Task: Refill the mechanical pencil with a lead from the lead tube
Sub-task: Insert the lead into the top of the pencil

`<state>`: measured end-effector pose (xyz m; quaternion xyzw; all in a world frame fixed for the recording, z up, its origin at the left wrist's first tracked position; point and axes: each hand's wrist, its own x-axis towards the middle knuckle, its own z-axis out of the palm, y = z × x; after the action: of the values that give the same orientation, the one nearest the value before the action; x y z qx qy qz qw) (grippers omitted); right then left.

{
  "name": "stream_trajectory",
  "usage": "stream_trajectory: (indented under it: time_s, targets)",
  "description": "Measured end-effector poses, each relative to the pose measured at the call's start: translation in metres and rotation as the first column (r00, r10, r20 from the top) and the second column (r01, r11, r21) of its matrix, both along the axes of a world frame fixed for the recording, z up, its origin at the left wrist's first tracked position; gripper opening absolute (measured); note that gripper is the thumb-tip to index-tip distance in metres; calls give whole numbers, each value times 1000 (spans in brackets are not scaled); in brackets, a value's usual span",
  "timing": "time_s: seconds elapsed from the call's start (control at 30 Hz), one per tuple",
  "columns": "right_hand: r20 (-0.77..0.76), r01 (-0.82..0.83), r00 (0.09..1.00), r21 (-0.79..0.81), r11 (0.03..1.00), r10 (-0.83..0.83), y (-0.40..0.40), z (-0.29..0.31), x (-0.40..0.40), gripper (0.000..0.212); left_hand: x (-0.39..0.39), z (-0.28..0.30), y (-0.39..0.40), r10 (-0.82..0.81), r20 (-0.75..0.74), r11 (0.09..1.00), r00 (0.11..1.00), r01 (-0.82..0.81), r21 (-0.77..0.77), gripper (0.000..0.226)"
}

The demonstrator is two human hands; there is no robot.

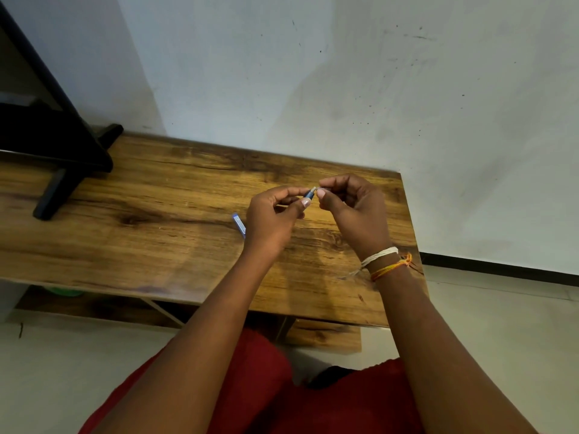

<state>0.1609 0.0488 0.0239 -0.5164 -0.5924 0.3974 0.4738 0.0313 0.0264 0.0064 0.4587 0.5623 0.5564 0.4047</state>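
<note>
My left hand (274, 214) grips a blue mechanical pencil (309, 193) above the wooden table (156, 220); only its short end with a pale tip shows between thumb and fingers. My right hand (351, 208) pinches that pale end of the pencil with thumb and forefinger, and whether a lead is between those fingers is too small to tell. A blue and white lead tube (239, 224) lies flat on the table just left of my left hand, partly hidden behind the hand.
A black monitor on its stand (59, 158) occupies the table's far left. The table's right edge runs close by my right wrist, which wears thread bracelets (387, 261). A white wall rises behind; a lower shelf and tiled floor lie below.
</note>
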Motion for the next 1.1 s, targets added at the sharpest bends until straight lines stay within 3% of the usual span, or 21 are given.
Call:
stream_trajectory:
  time_s: [0.57,1.1]
  targets:
    - [74,-57,996,69,996,52,1,-4,2,23,-3,-2,-1,5,-77,1000,997,-4,5,19]
    - [-29,10,1000,21,1000,-10,-1,-5,1,13,-4,4,-5,-24,-58,1000,998,25,2,22]
